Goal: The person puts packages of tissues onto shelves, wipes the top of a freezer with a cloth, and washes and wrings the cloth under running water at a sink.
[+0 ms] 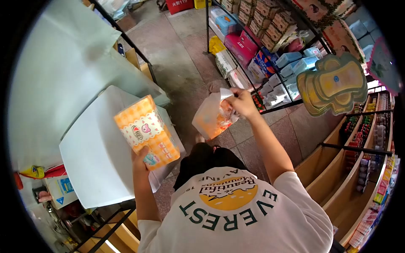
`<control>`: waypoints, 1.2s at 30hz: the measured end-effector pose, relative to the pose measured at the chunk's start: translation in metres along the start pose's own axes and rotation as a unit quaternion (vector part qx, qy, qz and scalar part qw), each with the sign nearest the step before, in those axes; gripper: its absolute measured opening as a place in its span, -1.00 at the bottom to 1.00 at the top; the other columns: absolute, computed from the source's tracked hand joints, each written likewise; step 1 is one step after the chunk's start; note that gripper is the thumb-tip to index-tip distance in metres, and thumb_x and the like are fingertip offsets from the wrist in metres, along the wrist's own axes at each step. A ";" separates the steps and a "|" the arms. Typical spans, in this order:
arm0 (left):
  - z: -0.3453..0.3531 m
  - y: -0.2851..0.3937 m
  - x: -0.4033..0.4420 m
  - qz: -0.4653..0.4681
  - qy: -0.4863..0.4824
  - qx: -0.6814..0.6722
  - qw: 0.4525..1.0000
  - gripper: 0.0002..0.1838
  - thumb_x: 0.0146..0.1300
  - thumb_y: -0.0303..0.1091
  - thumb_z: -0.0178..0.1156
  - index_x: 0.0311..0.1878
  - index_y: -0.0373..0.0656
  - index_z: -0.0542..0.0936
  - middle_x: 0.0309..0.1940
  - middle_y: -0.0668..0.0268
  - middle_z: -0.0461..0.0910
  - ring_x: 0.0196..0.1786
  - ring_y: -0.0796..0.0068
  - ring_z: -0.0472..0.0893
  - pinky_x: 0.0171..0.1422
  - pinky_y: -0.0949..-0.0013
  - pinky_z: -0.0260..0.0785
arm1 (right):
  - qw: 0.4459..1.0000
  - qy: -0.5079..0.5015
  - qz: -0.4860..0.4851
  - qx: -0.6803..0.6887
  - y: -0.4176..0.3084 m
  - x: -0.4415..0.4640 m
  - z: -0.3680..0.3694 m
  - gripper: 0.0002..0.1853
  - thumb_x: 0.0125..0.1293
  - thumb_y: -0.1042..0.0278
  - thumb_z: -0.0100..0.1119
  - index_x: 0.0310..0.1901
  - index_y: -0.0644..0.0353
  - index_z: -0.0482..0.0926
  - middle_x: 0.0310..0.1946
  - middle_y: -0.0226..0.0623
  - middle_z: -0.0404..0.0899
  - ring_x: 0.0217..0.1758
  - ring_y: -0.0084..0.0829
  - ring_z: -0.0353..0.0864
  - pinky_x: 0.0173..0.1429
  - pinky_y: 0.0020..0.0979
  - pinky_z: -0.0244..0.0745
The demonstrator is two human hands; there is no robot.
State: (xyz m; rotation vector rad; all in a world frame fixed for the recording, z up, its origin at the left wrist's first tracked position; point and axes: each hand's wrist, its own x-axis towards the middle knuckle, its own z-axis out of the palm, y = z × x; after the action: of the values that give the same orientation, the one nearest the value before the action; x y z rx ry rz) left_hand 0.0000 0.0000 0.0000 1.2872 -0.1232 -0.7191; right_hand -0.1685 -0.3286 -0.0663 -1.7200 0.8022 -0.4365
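left hand (140,158) clasps orange pack (145,128); outstretched right hand (243,103) pinches plastic bag (211,116).

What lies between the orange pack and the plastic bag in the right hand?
In the head view, the edge of the white counter and a stretch of floor show between the orange pack and the plastic bag.

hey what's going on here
A person's left hand holds an orange-checked pack, while the right hand grips a translucent plastic wrapper with orange on it. The two things are held apart, with stocked shelves beyond. What the wrapper contains, if anything, isn't clear.
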 end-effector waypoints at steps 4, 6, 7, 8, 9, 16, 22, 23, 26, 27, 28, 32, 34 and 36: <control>0.055 -0.037 0.040 -0.104 0.083 0.009 0.991 -0.45 0.00 -0.50 0.21 0.08 -0.30 0.25 -0.08 0.12 0.43 -0.14 0.28 0.53 -0.13 0.34 0.45 | 0.993 0.025 0.097 -0.070 0.050 0.016 0.000 -0.80 -0.09 0.36 0.08 -0.43 0.29 0.54 -0.59 -0.08 0.52 -0.55 -0.24 0.55 -0.40 -0.34 0.42; 0.072 -0.043 0.094 -0.098 0.117 -0.004 0.988 -0.47 -0.03 -0.51 0.24 0.04 -0.30 0.28 -0.15 0.16 0.45 -0.17 0.32 0.53 -0.16 0.35 0.45 | 0.995 0.041 0.058 -0.075 0.057 0.068 0.009 -0.78 -0.11 0.35 0.09 -0.42 0.30 0.54 -0.55 -0.04 0.51 -0.49 -0.18 0.55 -0.37 -0.31 0.42; 0.077 -0.052 0.112 -0.103 0.119 -0.007 0.988 -0.47 -0.03 -0.51 0.24 0.04 -0.30 0.28 -0.15 0.16 0.45 -0.17 0.32 0.53 -0.16 0.35 0.45 | 0.995 0.055 0.037 -0.076 0.066 0.085 0.011 -0.76 -0.12 0.34 0.10 -0.40 0.30 0.53 -0.51 -0.04 0.51 -0.44 -0.15 0.54 -0.34 -0.31 0.41; 0.083 -0.060 0.130 -0.097 0.114 -0.030 0.988 -0.46 -0.03 -0.50 0.24 0.05 -0.30 0.26 -0.14 0.16 0.44 -0.16 0.33 0.53 -0.15 0.36 0.44 | 0.994 0.071 0.018 -0.077 0.075 0.102 0.012 -0.74 -0.13 0.34 0.12 -0.38 0.31 0.52 -0.47 -0.04 0.50 -0.38 -0.13 0.54 -0.30 -0.30 0.40; 0.088 -0.057 0.155 -0.081 0.106 -0.049 0.990 -0.45 -0.02 -0.49 0.24 0.06 -0.29 0.25 -0.13 0.16 0.44 -0.15 0.34 0.52 -0.15 0.37 0.44 | 0.994 0.075 0.017 -0.077 0.067 0.128 0.017 -0.74 -0.13 0.34 0.12 -0.38 0.31 0.52 -0.47 -0.04 0.50 -0.38 -0.13 0.54 -0.30 -0.30 0.40; 0.128 -0.006 0.318 -0.088 0.032 0.037 0.995 -0.41 -0.07 -0.50 0.28 0.05 -0.26 0.25 -0.09 0.17 0.42 -0.10 0.39 0.49 -0.03 0.36 0.37 | 0.989 0.018 -0.007 -0.145 0.017 0.296 0.031 -0.79 -0.14 0.33 0.12 -0.43 0.25 0.50 -0.44 -0.11 0.47 -0.35 -0.15 0.47 -0.29 -0.29 0.34; 0.151 0.054 0.407 -0.024 0.014 0.037 0.999 -0.39 -0.11 -0.56 0.26 0.06 -0.24 0.25 -0.08 0.18 0.42 -0.06 0.39 0.47 0.00 0.36 0.34 | 0.983 0.043 -0.035 -0.178 -0.024 0.450 0.037 -0.74 -0.13 0.41 0.06 -0.33 0.29 0.50 -0.40 -0.18 0.51 -0.32 -0.31 0.51 -0.23 -0.41 0.37; 0.151 0.054 0.422 -0.022 0.027 0.036 0.999 -0.39 -0.11 -0.56 0.26 0.06 -0.24 0.25 -0.08 0.18 0.42 -0.06 0.39 0.47 0.00 0.36 0.34 | 0.977 0.043 -0.052 -0.203 -0.027 0.478 0.040 -0.76 -0.09 0.40 0.04 -0.33 0.28 0.50 -0.42 -0.19 0.52 -0.32 -0.33 0.52 -0.23 -0.42 0.38; 0.148 0.055 0.476 -0.116 0.034 -0.092 0.988 -0.45 -0.06 -0.52 0.24 0.04 -0.26 0.28 -0.12 0.18 0.45 -0.10 0.37 0.49 -0.05 0.36 0.38 | 0.993 -0.003 0.061 -0.101 -0.041 0.569 0.045 -0.76 -0.05 0.28 0.02 -0.39 0.26 0.53 -0.46 -0.05 0.53 -0.36 -0.16 0.53 -0.25 -0.30 0.38; 0.155 0.060 0.493 -0.104 0.047 -0.092 0.989 -0.45 -0.06 -0.52 0.24 0.04 -0.26 0.28 -0.12 0.18 0.45 -0.10 0.37 0.49 -0.05 0.36 0.38 | 0.991 -0.025 0.098 -0.082 -0.049 0.597 0.041 -0.74 -0.02 0.27 0.01 -0.36 0.25 0.56 -0.45 -0.04 0.55 -0.35 -0.16 0.54 -0.24 -0.31 0.38; 0.165 0.063 0.510 -0.109 0.075 -0.077 0.988 -0.45 -0.07 -0.52 0.25 0.03 -0.27 0.28 -0.12 0.18 0.46 -0.10 0.37 0.49 -0.06 0.37 0.38 | 0.994 -0.010 0.065 -0.087 -0.037 0.629 0.039 -0.73 -0.01 0.25 0.02 -0.33 0.23 0.57 -0.41 -0.05 0.56 -0.32 -0.19 0.55 -0.23 -0.33 0.38; 0.190 0.063 0.590 -0.089 0.133 -0.077 0.984 -0.46 -0.07 -0.49 0.27 0.01 -0.29 0.29 -0.14 0.17 0.47 -0.15 0.38 0.52 -0.09 0.37 0.41 | 0.988 -0.062 0.083 -0.116 -0.046 0.735 0.039 -0.70 0.08 0.32 0.00 -0.20 0.33 0.54 -0.33 -0.22 0.58 -0.26 -0.48 0.51 -0.15 -0.48 0.35; 0.204 0.081 0.630 -0.096 0.180 -0.081 0.975 -0.48 -0.07 -0.48 0.28 -0.01 -0.31 0.30 -0.15 0.17 0.47 -0.20 0.40 0.53 -0.13 0.39 0.42 | 0.980 -0.104 0.076 -0.154 -0.054 0.784 0.039 -0.69 0.07 0.29 0.02 -0.21 0.33 0.54 -0.32 -0.22 0.58 -0.25 -0.47 0.51 -0.13 -0.46 0.35; 0.221 0.089 0.674 -0.101 0.197 -0.069 0.973 -0.49 -0.06 -0.47 0.28 -0.02 -0.32 0.30 -0.16 0.16 0.47 -0.21 0.39 0.54 -0.14 0.40 0.42 | 0.980 -0.104 0.092 -0.145 -0.045 0.818 0.036 -0.63 -0.02 0.14 0.05 -0.26 0.25 0.57 -0.32 -0.10 0.58 -0.22 -0.24 0.56 -0.13 -0.36 0.38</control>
State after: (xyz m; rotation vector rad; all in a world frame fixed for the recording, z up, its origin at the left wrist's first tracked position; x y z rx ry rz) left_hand 0.4592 -0.5454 -0.0548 1.2953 0.3795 -0.6186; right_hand 0.4400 -0.8751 -0.1263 -1.9006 0.8940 -0.0113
